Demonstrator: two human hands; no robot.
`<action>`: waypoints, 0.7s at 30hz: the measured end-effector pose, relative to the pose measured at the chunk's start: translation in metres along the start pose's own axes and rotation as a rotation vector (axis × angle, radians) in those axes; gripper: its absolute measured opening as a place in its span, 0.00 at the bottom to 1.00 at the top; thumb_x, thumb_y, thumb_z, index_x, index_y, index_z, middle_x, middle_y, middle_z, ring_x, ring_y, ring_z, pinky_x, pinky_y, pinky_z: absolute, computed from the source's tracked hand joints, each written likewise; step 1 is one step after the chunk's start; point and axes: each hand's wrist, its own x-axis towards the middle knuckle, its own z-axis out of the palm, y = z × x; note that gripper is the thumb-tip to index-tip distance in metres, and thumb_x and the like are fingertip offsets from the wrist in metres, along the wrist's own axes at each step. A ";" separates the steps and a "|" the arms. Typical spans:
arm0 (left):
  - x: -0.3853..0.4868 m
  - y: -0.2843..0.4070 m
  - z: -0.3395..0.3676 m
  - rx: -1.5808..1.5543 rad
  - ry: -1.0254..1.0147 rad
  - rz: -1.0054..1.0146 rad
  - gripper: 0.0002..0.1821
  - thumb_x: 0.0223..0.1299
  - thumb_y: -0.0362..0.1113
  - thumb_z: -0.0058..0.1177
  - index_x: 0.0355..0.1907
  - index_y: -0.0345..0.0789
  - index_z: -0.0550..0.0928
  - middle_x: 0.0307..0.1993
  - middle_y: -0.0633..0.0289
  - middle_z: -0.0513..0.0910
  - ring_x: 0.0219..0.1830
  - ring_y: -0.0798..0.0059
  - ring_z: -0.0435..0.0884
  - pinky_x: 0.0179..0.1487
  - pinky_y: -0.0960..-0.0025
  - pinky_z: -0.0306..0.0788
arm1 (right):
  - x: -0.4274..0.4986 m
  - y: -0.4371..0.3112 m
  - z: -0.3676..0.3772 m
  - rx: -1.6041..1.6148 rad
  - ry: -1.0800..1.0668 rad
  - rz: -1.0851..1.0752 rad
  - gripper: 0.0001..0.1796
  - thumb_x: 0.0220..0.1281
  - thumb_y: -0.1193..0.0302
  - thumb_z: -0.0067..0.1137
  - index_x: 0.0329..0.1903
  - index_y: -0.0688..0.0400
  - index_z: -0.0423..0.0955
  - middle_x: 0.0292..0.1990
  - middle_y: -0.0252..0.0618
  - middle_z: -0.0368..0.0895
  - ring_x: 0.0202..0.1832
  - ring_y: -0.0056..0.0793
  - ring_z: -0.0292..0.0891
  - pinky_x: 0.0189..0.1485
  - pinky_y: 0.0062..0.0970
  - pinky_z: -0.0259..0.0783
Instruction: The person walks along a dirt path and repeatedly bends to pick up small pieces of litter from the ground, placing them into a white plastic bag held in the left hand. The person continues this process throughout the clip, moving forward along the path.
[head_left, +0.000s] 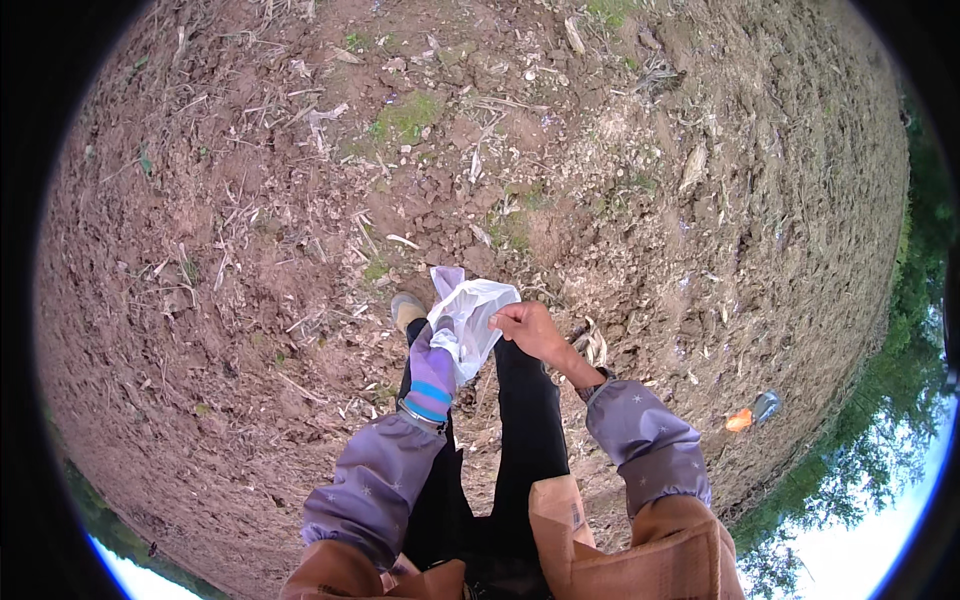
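Note:
A thin white plastic bag (484, 296) hangs between my two hands, in front of my legs. My left hand (433, 364), in a lilac knitted glove with a blue cuff band, grips the bag's left side. On the opposite side, the thumb and fingertips of my bare right hand (529, 328) pinch its edge. A lilac piece (448, 280) sticks up past the bag's far side; whether it is a glove or something else I cannot tell. What the bag contains is hidden by its folds.
Rough brown soil (300, 187) with dry stalks and husks surrounds me. One beige shoe (407, 309) shows beyond the bag. An orange item (739, 420) lies beside a grey, shiny object (766, 406) on the ground at right. Trees (870, 420) line the field's edge.

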 end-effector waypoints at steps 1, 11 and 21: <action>0.007 0.005 -0.005 -0.026 0.062 0.025 0.14 0.59 0.39 0.51 0.43 0.32 0.78 0.29 0.67 0.79 0.25 0.84 0.74 0.26 0.80 0.68 | 0.011 -0.008 -0.003 0.092 0.086 0.061 0.11 0.60 0.66 0.54 0.27 0.59 0.78 0.15 0.24 0.68 0.18 0.11 0.59 0.20 0.17 0.55; 0.044 0.042 -0.059 -0.120 0.318 0.072 0.10 0.56 0.37 0.56 0.38 0.34 0.79 0.28 0.69 0.78 0.26 0.84 0.73 0.28 0.79 0.69 | 0.187 -0.008 -0.136 0.457 0.491 0.340 0.12 0.62 0.65 0.49 0.30 0.59 0.74 0.16 0.25 0.64 0.11 0.12 0.49 0.11 0.16 0.45; 0.019 0.051 -0.028 -0.062 0.466 0.086 0.07 0.58 0.38 0.53 0.34 0.37 0.79 0.18 0.77 0.72 0.15 0.91 0.64 0.19 0.84 0.59 | 0.215 -0.004 -0.140 0.380 0.175 0.447 0.13 0.63 0.63 0.48 0.28 0.58 0.72 0.15 0.23 0.61 0.11 0.13 0.48 0.12 0.14 0.45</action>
